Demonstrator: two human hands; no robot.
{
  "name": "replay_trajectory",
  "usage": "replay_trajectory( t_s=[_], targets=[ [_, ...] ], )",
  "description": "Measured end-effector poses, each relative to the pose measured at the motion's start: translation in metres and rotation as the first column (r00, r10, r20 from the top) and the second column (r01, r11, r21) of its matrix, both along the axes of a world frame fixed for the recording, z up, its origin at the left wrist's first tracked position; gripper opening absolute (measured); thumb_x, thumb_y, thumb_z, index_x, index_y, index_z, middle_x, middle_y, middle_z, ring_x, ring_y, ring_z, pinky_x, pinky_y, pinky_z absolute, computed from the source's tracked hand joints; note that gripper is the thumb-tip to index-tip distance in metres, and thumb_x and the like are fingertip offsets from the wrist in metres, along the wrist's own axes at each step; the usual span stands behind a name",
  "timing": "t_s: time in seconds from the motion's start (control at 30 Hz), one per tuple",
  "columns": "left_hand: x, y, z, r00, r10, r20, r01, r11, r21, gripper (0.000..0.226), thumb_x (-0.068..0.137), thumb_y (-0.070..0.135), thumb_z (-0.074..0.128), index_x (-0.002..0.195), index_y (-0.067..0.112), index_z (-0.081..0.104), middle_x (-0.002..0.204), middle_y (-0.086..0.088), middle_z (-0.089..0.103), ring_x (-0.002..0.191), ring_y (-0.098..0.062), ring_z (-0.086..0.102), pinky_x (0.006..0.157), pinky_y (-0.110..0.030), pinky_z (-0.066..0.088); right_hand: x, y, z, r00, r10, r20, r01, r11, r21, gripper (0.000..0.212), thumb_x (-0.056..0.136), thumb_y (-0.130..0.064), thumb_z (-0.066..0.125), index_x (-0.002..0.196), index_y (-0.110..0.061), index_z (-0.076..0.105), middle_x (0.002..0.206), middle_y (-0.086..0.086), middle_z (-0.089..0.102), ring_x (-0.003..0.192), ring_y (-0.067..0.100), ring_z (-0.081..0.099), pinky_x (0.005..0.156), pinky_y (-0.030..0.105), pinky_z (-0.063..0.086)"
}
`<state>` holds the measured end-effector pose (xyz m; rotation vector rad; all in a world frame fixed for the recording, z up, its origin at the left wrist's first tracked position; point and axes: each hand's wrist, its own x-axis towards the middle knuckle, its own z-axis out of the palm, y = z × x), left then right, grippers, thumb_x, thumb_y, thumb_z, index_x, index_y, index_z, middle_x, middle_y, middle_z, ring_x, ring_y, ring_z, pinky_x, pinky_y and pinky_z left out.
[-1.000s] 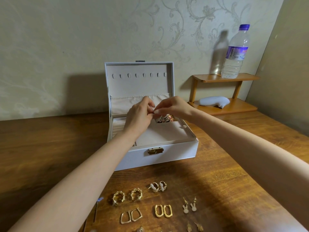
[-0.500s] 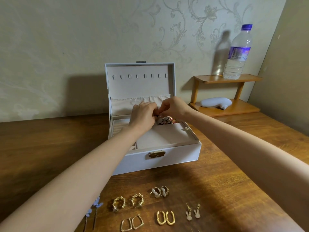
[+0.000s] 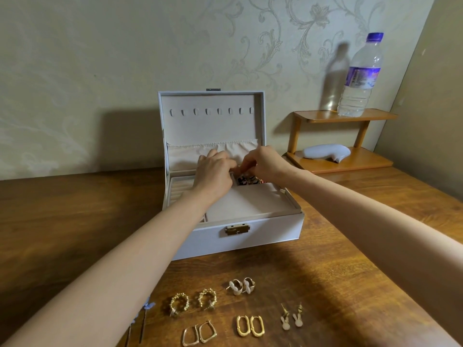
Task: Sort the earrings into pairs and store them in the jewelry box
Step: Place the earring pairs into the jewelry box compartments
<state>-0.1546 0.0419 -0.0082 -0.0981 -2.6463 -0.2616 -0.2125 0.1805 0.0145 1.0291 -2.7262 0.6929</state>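
Head-cam view down two bare forearms reaching into an open white jewelry box [image 3: 250,237] on a wooden table [image 3: 75,221], lid upright against the wall. Progress, as a judgement: early to mid-way. At least one lot of dark speckled earrings [image 3: 246,181] w/ gold lies in a small rear compartment of the box's top tray. The wide front section of the tray looks bare, and the ring rolls at the left show nothing in them. Out on the table, near the viewer and matched side by side: beaded gold hoops [image 3: 206,298], cream-and-gold hoops [image 3: 236,288], rabbit-shaped studs [image 3: 285,321], oval gold links [image 3: 250,326], squared gold hoops [image 3: 199,334], plus blue flower pieces [image 3: 148,306] partly hidden by the left forearm. So sorting looks done for what's visible; approx. five or six prs are left to store. The left hand [image 3: 213,171] and right hand [image 3: 264,162] meet fingertip to fingertip just above that rear compartment, fingers of both curled inward. The dark earrings lie right under the fingertips, btwn the two hands. Whether either hand pinches an earring or only nudges one can't be told: too small and hidden. The table prs are well apart from both hands, on the near side of the box.
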Motion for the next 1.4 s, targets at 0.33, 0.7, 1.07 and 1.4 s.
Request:
replay_trajectory(
  t_s=[0.33,0.7,1.07,1.4],
  targets=[
    [0.004,0.001,0.003,0.999,-0.016,-0.035,0.016,1.0,0.014,0.041,0.085,-0.005,0.043,0.109,0.018,0.069,0.113,-0.004,0.056,0.112,-0.024,0.038,0.087,-0.032,0.024,-0.001,0.006,0.003,0.999,-0.048,-0.018,0.047,0.998,-0.037,0.021,0.084,0.002,0.063,0.093,-0.013,0.075,0.082,-0.002,0.064,0.08,0.01,0.058,0.06,0.012,0.039],
    [0.003,0.002,0.002,0.999,-0.036,0.004,0.036,0.998,-0.057,0.036,0.085,0.001,0.045,0.104,0.018,0.07,0.119,0.0,0.054,0.116,-0.024,0.036,0.087,-0.032,0.022,0.007,0.01,0.0,0.996,-0.061,-0.059,0.06,0.998,-0.022,0.011,0.084,-0.017,0.068,0.092,-0.017,0.075,0.091,0.004,0.07,0.08,0.011,0.053,0.072,0.027,0.044],
    [0.069,-0.005,0.027,0.973,-0.207,-0.102,0.215,0.974,0.075,0.019,0.09,0.015,0.054,0.107,0.018,0.062,0.114,0.001,0.056,0.109,-0.017,0.047,0.091,-0.036,0.037,0.063,0.042,0.004,0.982,0.055,-0.178,-0.071,0.994,-0.083,0.01,0.082,-0.022,0.071,0.09,-0.017,0.075,0.084,-0.004,0.064,0.072,0.009,0.053,0.068,0.026,0.044],
    [0.183,0.004,0.009,0.918,-0.272,0.287,0.264,0.962,0.068,0.025,0.083,0.045,0.06,0.101,0.036,0.044,0.097,0.025,0.043,0.089,0.003,0.048,0.077,-0.016,0.045,0.159,0.067,-0.006,0.955,0.288,-0.074,-0.284,0.957,0.052,0.018,0.082,-0.03,0.068,0.099,-0.026,0.071,0.095,-0.006,0.065,0.079,0.001,0.054,0.073,0.023,0.049]
  ],
)
